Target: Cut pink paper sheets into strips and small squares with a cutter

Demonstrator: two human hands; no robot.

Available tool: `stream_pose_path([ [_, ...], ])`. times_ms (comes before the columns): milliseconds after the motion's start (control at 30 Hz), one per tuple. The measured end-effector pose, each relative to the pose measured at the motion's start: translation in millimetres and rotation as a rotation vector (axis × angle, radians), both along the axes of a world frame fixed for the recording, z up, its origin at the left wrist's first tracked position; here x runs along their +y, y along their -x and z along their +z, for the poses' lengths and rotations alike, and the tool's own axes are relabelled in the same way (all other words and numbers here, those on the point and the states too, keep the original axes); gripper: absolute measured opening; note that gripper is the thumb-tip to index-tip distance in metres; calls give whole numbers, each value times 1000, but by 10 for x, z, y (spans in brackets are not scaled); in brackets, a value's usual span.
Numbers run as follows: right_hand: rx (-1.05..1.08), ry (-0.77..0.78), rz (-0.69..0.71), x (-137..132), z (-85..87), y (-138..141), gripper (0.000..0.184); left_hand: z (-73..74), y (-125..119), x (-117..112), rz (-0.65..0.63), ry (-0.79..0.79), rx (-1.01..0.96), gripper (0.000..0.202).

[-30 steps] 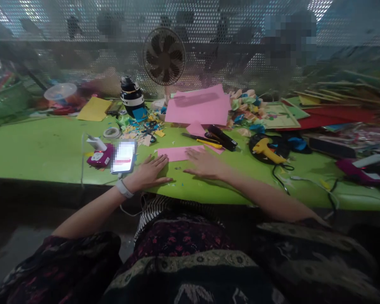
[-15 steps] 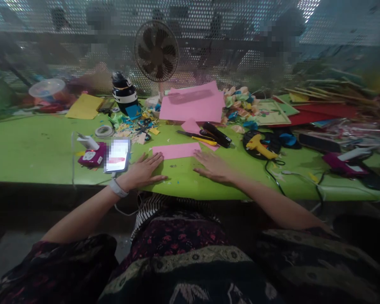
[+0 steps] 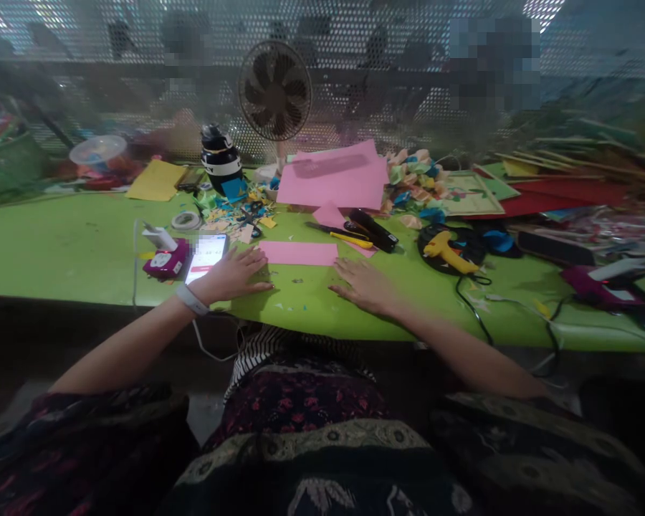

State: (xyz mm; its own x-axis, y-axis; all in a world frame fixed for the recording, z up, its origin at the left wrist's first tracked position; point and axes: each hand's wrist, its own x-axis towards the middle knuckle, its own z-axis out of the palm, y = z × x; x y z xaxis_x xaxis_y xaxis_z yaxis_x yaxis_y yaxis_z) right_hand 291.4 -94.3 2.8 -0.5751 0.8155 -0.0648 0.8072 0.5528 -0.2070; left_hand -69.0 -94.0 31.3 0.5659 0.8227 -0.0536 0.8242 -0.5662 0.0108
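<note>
Item 1: my left hand (image 3: pixel 231 276). Flat, palm down, fingers splayed, gripping nothing, beside lit smartphone (image 3: pixel 207 256).
Item 2: my right hand (image 3: pixel 362 283). Flat, palm down, empty.
Item 3: rectangular pink paper strip (image 3: pixel 298 252). I log it lying on green tabletop (image 3: pixel 59 244), just beyond both hands' fingertips.

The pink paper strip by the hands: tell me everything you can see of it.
The pink paper strip is a long, plain rectangle of thin-looking paper, lying flat on the green table, long side running left to right. The left hand and right hand, both flat and open, lie by its near corners; whether they touch it is unclear.
</note>
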Motion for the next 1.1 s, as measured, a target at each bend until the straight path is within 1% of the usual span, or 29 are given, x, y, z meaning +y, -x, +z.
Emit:
stream_pose_path([
  [67,36,0,3,43,117,11,86,123,-97,58,53,9,-88,63],
  [133,112,-20,-6,132,283,90,71,246,-262,166,163,9,-236,47],
  [167,158,-23,-31,195,370,158,62,297,-364,237,209,69,-290,42],
  [200,202,1,-73,270,450,242,54,336,-473,313,245,151,-350,39],
  [233,236,60,-115,353,517,335,47,360,-581,392,243,292,-408,37],
  [267,261,149,-149,440,564,432,40,369,-684,468,247,442,-463,35],
  [300,274,285,-167,528,590,525,33,363,-775,539,266,562,-498,34],
  [367,252,515,-216,683,579,677,27,314,-907,654,315,708,-532,37],
  [433,223,654,-259,790,515,764,27,237,-968,732,357,785,-512,41],
  [533,215,759,-298,858,424,787,27,134,-960,794,392,848,-493,42],
  [667,226,845,-318,890,409,750,25,78,-896,838,424,942,-542,37],
  [733,243,872,-331,920,421,743,24,72,-873,853,434,981,-570,33],
  [833,221,861,-334,974,423,750,27,68,-850,865,449,1011,-623,30],
  [967,180,800,-333,1005,401,750,31,75,-843,858,482,1008,-623,28],
  [1100,165,756,-306,1000,393,702,42,85,-886,841,528,977,-614,25],
])
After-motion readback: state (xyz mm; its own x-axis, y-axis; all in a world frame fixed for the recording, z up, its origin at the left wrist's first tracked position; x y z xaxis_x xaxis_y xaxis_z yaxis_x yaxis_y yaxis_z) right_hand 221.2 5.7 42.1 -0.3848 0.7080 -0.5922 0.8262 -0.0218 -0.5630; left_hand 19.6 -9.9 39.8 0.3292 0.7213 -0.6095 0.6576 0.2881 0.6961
